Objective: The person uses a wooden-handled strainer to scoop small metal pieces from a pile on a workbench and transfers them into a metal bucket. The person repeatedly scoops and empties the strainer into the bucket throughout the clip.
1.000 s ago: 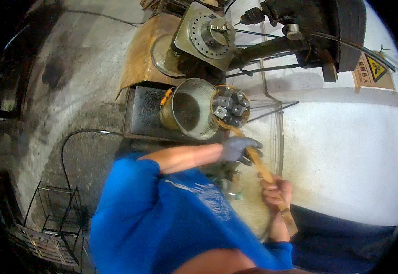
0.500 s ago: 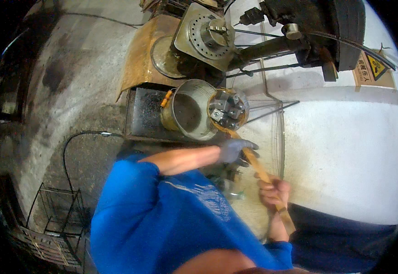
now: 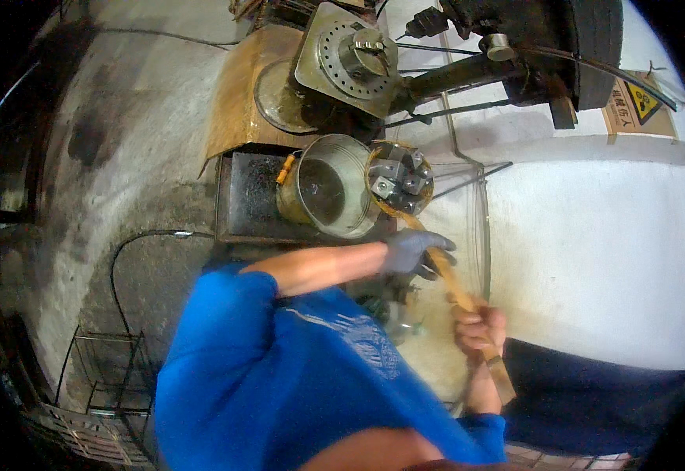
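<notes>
A long-handled strainer basket with a round yellowish rim (image 3: 386,207) sits beside the bucket's right side. It holds several grey metal blocks (image 3: 391,168), some showing round holes. Its flat wooden-looking handle (image 3: 454,287) slants toward the lower right. My left hand (image 3: 414,253), in a dark grey glove, is closed around the upper handle near the basket. Bare, my right hand (image 3: 480,330) wraps the handle lower down, and the handle's end sticks out beyond it. Whether the basket rests on anything is hidden.
The metal bucket (image 3: 308,196) has an orange grip and dark contents; it stands on a dark metal tray (image 3: 252,184). Behind are a drilled round plate with a chuck (image 3: 368,56) and a dark machine (image 3: 550,47). A white wall (image 3: 593,235) bounds the right. A wire rack (image 3: 107,369) stands left.
The basket has shifted slightly right, away from the bucket, with its handle and both my hands moving along. The whole view has tilted a little.
</notes>
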Demonstrator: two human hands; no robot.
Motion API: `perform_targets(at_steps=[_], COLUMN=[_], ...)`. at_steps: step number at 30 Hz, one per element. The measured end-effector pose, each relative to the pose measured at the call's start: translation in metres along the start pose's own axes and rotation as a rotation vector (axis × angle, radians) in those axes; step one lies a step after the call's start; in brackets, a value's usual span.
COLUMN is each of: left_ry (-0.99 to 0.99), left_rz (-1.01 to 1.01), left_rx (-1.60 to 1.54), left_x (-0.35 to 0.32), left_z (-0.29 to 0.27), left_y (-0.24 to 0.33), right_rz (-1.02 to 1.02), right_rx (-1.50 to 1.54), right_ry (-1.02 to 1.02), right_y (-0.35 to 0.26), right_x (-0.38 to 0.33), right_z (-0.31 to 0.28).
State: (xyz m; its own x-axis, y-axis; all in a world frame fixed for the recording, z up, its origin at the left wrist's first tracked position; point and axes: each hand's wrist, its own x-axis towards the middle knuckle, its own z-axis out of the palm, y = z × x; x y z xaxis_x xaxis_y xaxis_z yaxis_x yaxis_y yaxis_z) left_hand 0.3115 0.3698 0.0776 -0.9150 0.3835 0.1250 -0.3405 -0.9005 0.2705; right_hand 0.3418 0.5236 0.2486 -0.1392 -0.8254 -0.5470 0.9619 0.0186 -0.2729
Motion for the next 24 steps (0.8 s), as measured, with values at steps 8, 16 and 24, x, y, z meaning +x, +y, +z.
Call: perform_targets(at_steps=[8,16,24], left_ry=[-0.023,0.031,0.064], left_rz=[0.061,0.070,0.136], left_rx=[0.041,-0.106,-0.010], left_x=[0.000,0.016,0.013], left_z=[-0.015,-0.037,-0.011], left_y=[-0.009,-0.039,-0.030], right_rz=[0.006,0.061,0.112], right_rx=[-0.036,0.025,-0.091], right_ry=[-0.010,0.004,0.054], right_y=[0.006,-0.011,-0.025], right_x=[0.003,0.001,-0.007], right_z=[0.000,-0.023,-0.021])
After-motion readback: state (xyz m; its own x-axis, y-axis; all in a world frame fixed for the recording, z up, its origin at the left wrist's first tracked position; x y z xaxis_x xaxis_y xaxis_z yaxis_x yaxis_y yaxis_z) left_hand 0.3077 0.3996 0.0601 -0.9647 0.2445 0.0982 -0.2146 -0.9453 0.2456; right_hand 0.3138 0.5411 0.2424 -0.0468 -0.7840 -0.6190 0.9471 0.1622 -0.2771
